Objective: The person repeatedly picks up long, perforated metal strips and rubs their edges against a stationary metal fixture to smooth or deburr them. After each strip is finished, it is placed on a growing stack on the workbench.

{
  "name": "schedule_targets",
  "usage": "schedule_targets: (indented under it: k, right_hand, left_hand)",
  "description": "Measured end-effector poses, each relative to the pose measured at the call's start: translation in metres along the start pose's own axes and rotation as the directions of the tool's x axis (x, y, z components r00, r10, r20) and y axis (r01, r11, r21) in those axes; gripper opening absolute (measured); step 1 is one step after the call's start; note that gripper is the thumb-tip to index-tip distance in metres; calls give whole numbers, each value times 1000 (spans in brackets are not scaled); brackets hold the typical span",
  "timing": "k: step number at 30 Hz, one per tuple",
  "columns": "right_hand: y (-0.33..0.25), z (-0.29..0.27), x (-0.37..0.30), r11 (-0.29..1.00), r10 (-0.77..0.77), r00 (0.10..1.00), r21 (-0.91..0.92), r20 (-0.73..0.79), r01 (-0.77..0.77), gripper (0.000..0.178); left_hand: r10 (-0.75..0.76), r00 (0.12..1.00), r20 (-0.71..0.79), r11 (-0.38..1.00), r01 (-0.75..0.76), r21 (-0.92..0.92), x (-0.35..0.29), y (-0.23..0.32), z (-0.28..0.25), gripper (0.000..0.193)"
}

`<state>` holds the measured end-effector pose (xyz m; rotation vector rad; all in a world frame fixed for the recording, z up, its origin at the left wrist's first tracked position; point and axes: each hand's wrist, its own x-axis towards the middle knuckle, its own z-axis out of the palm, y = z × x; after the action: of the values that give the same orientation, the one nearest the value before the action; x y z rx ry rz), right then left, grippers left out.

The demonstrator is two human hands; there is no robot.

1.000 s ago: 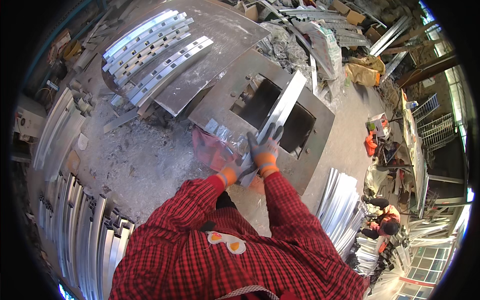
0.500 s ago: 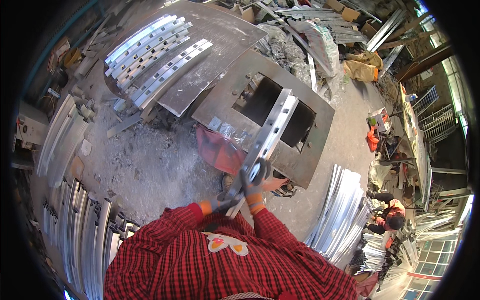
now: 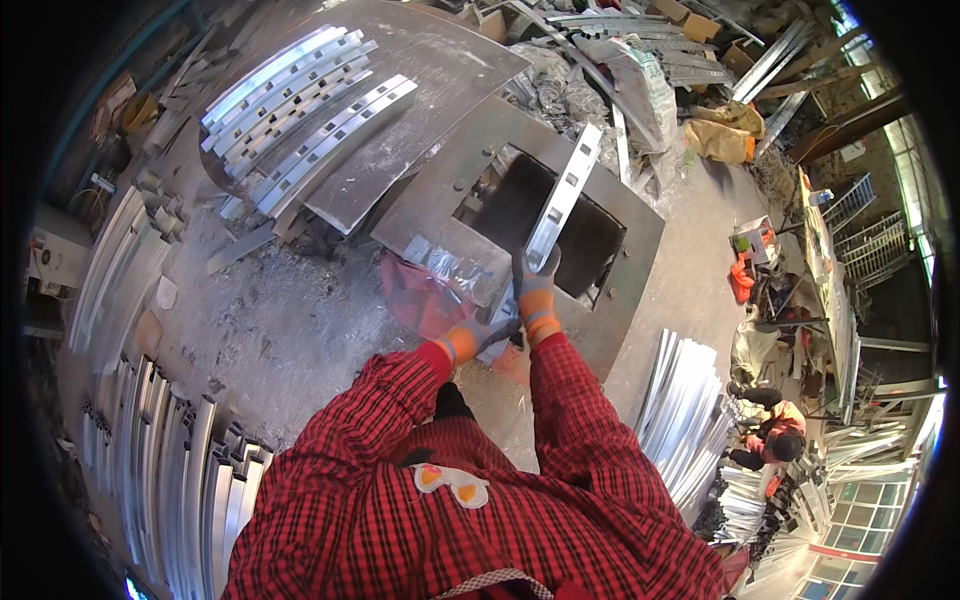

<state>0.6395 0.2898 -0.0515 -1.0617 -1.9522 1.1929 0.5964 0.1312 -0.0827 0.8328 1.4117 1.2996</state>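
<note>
Both my hands wear grey gloves with orange cuffs and hold one silver metal tube [image 3: 565, 195] with square holes along its face. My right hand [image 3: 536, 277] is closed around the tube partway along. Nearer to me and to the left, my left hand [image 3: 484, 332] is closed at its near end. The tube slants away over a steel bench [image 3: 625, 315], across a rectangular opening with a dark, belt-like surface [image 3: 510, 200] inside. Whether the tube touches that surface I cannot tell. Red cloth or plastic sheeting [image 3: 420, 295] hangs at the bench's near left edge.
Several tubes with square holes [image 3: 290, 90] lie on a metal-topped table [image 3: 440, 50] at far left. Bundles of metal lengths stand at lower left [image 3: 170, 470] and right [image 3: 680, 400]. Another person [image 3: 780, 435] is low down at right. Sacks [image 3: 720, 140] and scrap lie beyond the bench.
My hands have moved forward and a little right, carrying the tube farther over the bench opening. My arms are stretched out more. The tube stands at a steeper angle in the picture.
</note>
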Motion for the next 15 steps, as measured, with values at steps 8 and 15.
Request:
schedule_targets:
  k: [8, 15]
  right_hand:
    - [6, 27, -183, 996, -80, 996, -38, 47, 82, 94]
    - [35, 28, -246, 887, 274, 927, 306, 254, -346, 81]
  left_hand:
    - [-267, 962, 51, 963, 266, 32, -171, -70, 10, 70]
    - [-335, 940, 57, 941, 337, -32, -223, -23, -1, 66]
